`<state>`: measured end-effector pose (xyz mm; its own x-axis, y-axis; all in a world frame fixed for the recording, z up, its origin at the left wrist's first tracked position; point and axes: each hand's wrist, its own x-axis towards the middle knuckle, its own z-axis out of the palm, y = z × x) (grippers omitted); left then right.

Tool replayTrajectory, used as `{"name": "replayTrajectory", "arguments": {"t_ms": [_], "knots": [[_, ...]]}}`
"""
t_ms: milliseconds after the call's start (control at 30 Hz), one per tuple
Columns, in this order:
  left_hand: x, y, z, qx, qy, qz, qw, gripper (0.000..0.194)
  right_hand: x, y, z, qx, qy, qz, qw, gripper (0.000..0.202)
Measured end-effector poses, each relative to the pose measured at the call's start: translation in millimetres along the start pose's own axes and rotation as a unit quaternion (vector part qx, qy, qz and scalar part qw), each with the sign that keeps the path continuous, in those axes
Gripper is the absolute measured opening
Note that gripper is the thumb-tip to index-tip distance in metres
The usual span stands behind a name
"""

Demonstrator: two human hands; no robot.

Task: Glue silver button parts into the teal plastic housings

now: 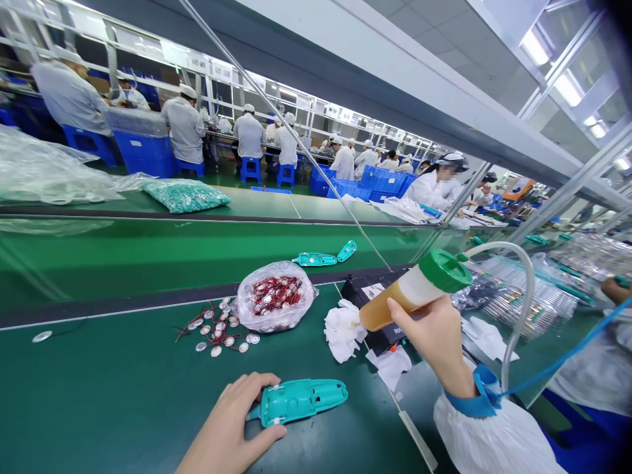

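Two hands at the bench: one on a teal shell, one on a bottle.

Head view: the left hand (237,421) clasps the teal plastic shell (301,400) near the bench's (123,388) front edge; it looks light, stiff and smooth, best gripped at its sides. The right hand (437,336) grips an amber bottle (412,289), tipped over a white cloth (343,329).

housing (302,400) nearest, bag (275,295) behind it (discs (217,332) left), bottle (412,289) right

Glossy teal plastic casing (301,400) lies on matt green table (123,388).
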<state>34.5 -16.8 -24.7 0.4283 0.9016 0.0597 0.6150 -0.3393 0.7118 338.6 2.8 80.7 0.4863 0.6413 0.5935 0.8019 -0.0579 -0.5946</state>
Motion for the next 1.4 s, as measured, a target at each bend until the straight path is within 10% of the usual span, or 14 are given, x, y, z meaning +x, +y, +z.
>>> {"name": "replayTrajectory", "arguments": {"t_ms": [1400], "knots": [[1.8,20.1,-10.9,-0.017,-0.007,-0.016,1.0,0.031,-15.9,12.6,-0.7,0.035,-0.009,-0.039,0.999,0.039]]}}
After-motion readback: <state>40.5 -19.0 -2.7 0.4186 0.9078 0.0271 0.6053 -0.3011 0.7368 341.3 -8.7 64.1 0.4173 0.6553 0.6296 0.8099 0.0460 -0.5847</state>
